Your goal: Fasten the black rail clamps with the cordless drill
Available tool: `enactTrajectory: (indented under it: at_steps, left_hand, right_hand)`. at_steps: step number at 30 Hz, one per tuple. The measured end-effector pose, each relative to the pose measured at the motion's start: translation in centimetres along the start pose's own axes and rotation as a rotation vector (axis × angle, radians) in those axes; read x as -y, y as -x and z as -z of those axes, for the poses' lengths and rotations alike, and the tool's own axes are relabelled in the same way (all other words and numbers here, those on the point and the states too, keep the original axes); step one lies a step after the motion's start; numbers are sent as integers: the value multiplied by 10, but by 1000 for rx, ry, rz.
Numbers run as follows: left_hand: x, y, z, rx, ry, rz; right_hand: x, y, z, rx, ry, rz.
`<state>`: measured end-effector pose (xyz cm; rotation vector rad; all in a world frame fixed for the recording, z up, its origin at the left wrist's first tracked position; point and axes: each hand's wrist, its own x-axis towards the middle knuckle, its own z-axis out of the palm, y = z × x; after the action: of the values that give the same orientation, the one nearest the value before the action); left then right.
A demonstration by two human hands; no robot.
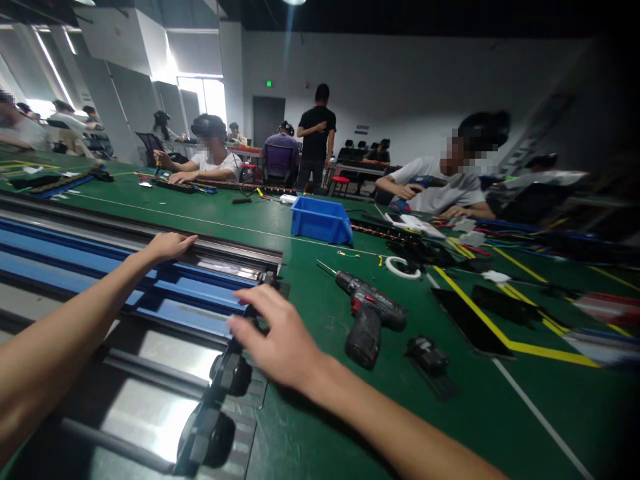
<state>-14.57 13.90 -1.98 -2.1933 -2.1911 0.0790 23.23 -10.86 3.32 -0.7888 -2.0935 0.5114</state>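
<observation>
Long metal rails with blue strips (187, 301) lie side by side on the left part of the table, black fittings (233, 373) at their near ends. My left hand (170, 247) rests over the far dark rail (235, 255), fingers stretched out, nothing in it. Over the rails' right end is my right hand (280, 340), thumb and fingers apart beside a black end fitting; whether it touches is unclear. Right of that hand a black and red cordless drill (370, 310) lies on its side, its thin bit pointing to the far left. A small black part (427, 357) lies close to the drill.
A blue plastic bin (320, 221) stands beyond the drill on the green table (305, 427). To its right are a white ring (403, 268), a dark flat panel (470, 323) and tangled wires. Co-workers sit across the table; a person in black (317, 137) stands farther back.
</observation>
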Motion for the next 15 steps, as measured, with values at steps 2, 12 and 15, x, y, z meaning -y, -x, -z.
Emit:
enactTrajectory:
  at_steps: [2,12,15]
  left_hand:
    - [3,-2,-2,-4,-18,-26]
    - [9,0,-9,-111,-13,-154]
    - [8,2,-9,-157,35,-174]
  right_hand:
    - [34,20,-19,135,89,108]
    - [57,54,-79,287,419,351]
    - [54,54,-82,276,445,389]
